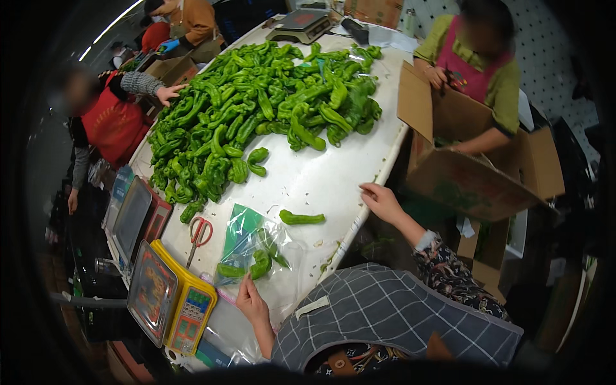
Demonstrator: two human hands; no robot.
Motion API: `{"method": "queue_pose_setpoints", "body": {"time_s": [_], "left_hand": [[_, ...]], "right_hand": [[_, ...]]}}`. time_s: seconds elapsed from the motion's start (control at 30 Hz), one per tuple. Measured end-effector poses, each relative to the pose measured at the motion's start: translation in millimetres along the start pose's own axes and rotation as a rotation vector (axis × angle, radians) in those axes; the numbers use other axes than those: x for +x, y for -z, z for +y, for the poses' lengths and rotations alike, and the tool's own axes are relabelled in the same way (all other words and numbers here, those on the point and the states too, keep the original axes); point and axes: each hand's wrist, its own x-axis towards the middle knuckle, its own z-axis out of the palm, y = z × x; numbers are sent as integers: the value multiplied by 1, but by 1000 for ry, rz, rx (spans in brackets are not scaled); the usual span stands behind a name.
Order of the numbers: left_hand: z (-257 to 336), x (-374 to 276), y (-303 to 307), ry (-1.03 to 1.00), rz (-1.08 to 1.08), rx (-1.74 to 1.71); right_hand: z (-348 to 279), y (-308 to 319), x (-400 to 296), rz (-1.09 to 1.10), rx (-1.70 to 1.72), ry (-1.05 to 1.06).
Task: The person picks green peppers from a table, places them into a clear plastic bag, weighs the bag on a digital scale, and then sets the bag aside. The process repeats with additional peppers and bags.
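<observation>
My left hand [253,302] pinches the edge of a clear plastic bag [294,248] between thumb and fingers at the table's near side. A few green peppers [261,263] lie inside the bag, beside its green printed part [239,224]. One loose green pepper [302,218] rests just beyond the bag. Over the table's right edge, my right hand [384,204] has its fingers slightly bent and apart, with nothing visible in them. A large heap of green peppers [250,101] covers the far part of the white table [346,166].
Red-handled scissors [199,235] lie left of the bag, near a yellow weighing scale [185,303] and a red scale [144,219]. Another scale [299,25] stands at the back. At right, a co-worker reaches into a cardboard box [471,178]; a co-worker's hand [169,94] touches the heap at left.
</observation>
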Motion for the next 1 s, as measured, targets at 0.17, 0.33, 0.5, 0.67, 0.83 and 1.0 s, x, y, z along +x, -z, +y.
{"method": "queue_pose_setpoints", "body": {"time_s": [0.17,0.33,0.5,0.67,0.83,1.0], "left_hand": [[29,-22,13,69,62,10],[47,-28,9,158,171,-8],[52,-39,16,196,212,61],[51,-47,27,253,188,43],[55,-27,21,229,26,136],[55,-24,15,122,-38,217]], "right_hand": [[-61,-7,98,134,-73,183],[-78,-46,181,1,-491,67],[-68,-76,176,-185,-214,-16],[-118,-97,121,-570,888,-339],[-168,-131,56,-648,862,-393],[-174,-175,-25,-779,894,-447]]}}
